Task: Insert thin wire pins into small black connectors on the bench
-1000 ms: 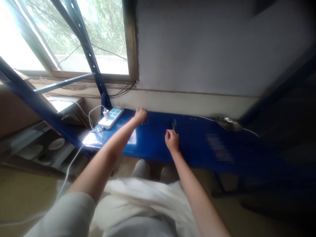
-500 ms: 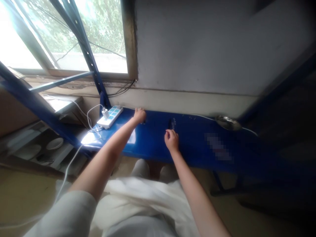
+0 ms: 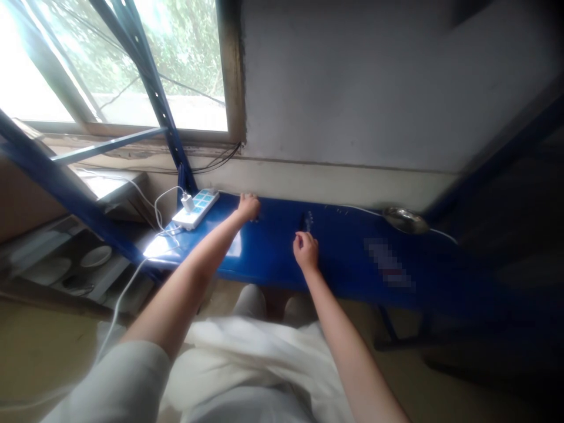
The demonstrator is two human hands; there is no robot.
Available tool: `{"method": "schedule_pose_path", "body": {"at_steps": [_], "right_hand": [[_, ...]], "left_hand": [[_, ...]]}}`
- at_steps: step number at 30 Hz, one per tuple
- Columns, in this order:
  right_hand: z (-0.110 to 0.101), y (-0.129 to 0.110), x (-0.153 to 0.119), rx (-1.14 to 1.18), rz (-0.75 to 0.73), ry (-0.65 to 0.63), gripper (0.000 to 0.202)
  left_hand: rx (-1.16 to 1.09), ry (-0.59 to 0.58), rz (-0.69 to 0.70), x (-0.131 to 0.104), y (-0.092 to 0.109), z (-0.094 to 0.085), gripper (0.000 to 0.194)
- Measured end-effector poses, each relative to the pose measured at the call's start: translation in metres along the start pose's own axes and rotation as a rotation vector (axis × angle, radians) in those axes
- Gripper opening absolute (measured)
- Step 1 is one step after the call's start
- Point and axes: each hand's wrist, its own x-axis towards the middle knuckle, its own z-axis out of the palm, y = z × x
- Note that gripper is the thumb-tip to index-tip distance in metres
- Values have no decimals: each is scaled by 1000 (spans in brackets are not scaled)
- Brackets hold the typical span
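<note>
A pale wall (image 3: pixel 352 88) backs the scene, with a bright window (image 3: pixel 194 70) at eleven o'clock, taking twelve as straight away from the person and the middle of the blue table (image 3: pixel 273 249) as the dial's centre. On the table a power strip (image 3: pixel 200 205) lies between nine and ten o'clock, a white plug (image 3: pixel 187 202) standing in it. A shiny bowl (image 3: pixel 405 220) rests near three, with a white cord (image 3: pixel 365 210) showing on both sides of it, and a few specks (image 3: pixel 342 210) lie at two.

Very little changes over the last second: the view drifts slightly, while both hands and the things near them keep their places. That suggests a pause, or finger work too fine to show here.

The left hand (image 3: pixel 249 207), at ten to eleven o'clock, is back-up over the table with its fingers bent down. Tiny pale bits (image 3: pixel 254 221) show at its five o'clock edge; whether it grips anything cannot be told. The right hand (image 3: pixel 305 249), at four, has curled fingers, thumb and forefinger close together; any small thing between them is unreadable. Clear pieces (image 3: pixel 309 221) lie just beyond it, at its twelve.
</note>
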Motion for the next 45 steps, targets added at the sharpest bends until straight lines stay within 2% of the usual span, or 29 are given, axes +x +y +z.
{"method": "schedule_pose_path", "body": {"at_steps": [11,18,23,26,28,32,37,45], "right_hand": [[-3,-2,2,8,46,5,23],[-3,-1,4,24,155,97,22],[-1,12,6,102,353,189,20],[1,27,11,85,465,216,19],[2,37,16,21,489,190,18],[3,51,27,-124,486,51,14],[3,61,37,-240,514,-119,16],[15,66,39,-227,494,-128,15]], "left_hand": [[-36,11,-15,-1,0,2,12],[-1,35,-12,1,1,2,24],[-129,194,176,-9,31,-1,30],[-161,181,312,-20,62,6,39],[-165,142,315,-25,83,17,48],[-192,44,203,-27,115,40,57],[-189,10,149,-21,125,51,62],[-235,162,66,-9,126,58,25]]}}
